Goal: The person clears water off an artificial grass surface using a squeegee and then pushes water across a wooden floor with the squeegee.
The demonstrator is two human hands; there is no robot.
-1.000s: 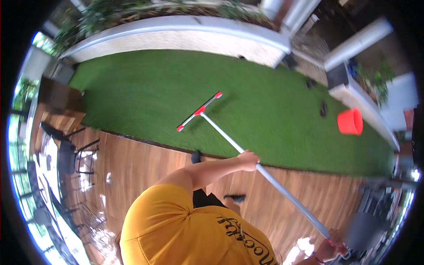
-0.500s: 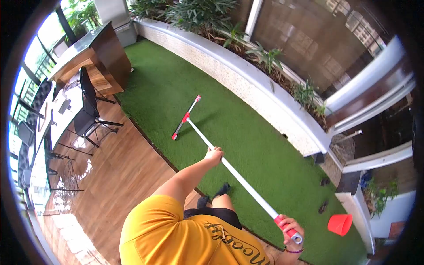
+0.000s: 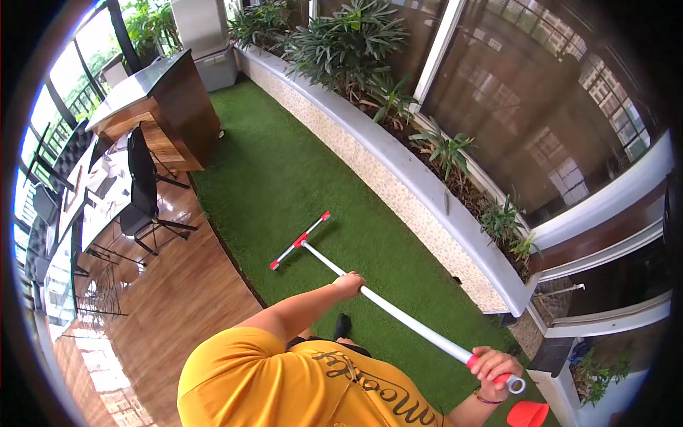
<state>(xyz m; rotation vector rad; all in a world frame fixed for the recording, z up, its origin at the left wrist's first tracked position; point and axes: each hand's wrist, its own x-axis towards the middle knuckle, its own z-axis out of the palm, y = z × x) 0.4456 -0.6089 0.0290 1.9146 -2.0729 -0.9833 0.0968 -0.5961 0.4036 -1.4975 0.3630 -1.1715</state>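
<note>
Squeegee pole [image 3: 416, 323] within left fingers [image 3: 351, 282] and right fingers [image 3: 489, 361]

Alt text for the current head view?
Long-handled squeegee gripped by the left hand partway along its pole and the right hand at the near end. Its red-tipped blade is over green turf, with wood floor to the left and a planter to the right.

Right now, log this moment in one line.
left hand: gripping squeegee pole | right hand: holding pole's red grip | squeegee head: over green turf
</note>
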